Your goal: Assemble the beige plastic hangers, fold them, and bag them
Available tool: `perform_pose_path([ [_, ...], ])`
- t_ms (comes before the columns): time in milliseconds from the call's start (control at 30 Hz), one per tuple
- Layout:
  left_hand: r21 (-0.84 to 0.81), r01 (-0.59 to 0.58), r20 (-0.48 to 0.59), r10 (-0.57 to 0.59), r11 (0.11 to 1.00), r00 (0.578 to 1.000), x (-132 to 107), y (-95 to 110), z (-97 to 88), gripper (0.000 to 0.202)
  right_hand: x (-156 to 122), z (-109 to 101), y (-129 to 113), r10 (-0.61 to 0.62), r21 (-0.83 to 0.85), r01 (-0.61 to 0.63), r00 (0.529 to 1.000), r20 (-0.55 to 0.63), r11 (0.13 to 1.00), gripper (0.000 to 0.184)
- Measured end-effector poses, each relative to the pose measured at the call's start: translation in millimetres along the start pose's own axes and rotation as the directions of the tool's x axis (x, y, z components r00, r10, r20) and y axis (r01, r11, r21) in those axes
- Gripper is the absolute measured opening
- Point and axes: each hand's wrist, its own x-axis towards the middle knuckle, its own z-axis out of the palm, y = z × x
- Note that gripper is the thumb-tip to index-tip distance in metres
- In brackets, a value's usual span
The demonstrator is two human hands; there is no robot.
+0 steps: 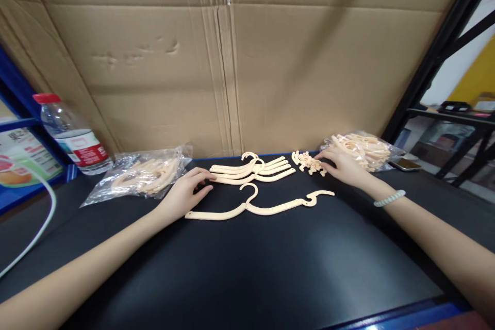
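My left hand (189,192) rests at the left ends of a stack of cream plastic hangers (252,169), thumb and fingers apart, fingertips by the nearest hanger. In front of the stack lies another cream hanger (232,212), flat on the table, its hook pointing away from me. A small hooked piece (320,196) sits at its right end. My right hand (339,163) reaches to a loose pile of small cream connector pieces (308,161). Its thumb and fingers are spread at the pile's right edge; the far fingers are partly hidden.
Clear plastic bags of cream parts lie at left (149,172) and right (361,149). A water bottle (79,139) with a red cap stands at far left, near a white cable (48,216). A phone (406,164) lies at right. A cardboard sheet (154,62) rises behind the black table (247,268).
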Motion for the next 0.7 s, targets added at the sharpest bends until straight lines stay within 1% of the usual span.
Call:
perform_pose_path([
  [200,-0.006,0.0,0.004,0.0,1.0,1.0,0.4,-1.2,0.7,0.023,0.6,4.9,-0.2,-0.006,0.008,0.005,0.999,0.035,1.0,0.029],
  [400,-0.008,-0.003,0.006,0.003,1.0,1.0,0.9,-1.5,0.8,0.023,0.8,9.1,1.6,0.044,0.036,-0.047,0.997,0.062,0.998,0.027],
  [567,-0.024,-0.005,0.041,0.006,1.0,0.999,2.4,0.4,0.6,0.023,1.1,9.7,-2.3,0.066,0.065,-0.068,0.997,0.027,0.996,0.026],
  [700,-0.035,-0.01,0.062,0.012,0.999,0.998,4.7,0.7,1.3,0.024,1.3,12.1,-3.5,0.1,0.079,-0.097,0.994,-0.045,0.992,0.026],
])
